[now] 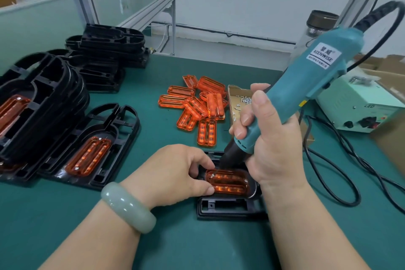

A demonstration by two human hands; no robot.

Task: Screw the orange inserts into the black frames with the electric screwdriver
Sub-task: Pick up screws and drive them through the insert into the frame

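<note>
From the head camera: your right hand (271,138) is wrapped tight round the electric screwdriver (306,76), which leans toward 1 o'clock with its tip down at the orange insert's (230,183) far edge. Your left hand (175,171) pinches that insert's 9 o'clock end, thumb near, fingers far. The insert sits in the black frame (230,208) on the green mat (175,237). Loose inserts (201,103) lie at 12 o'clock, and a finished frame (92,149) at 9 o'clock.
</note>
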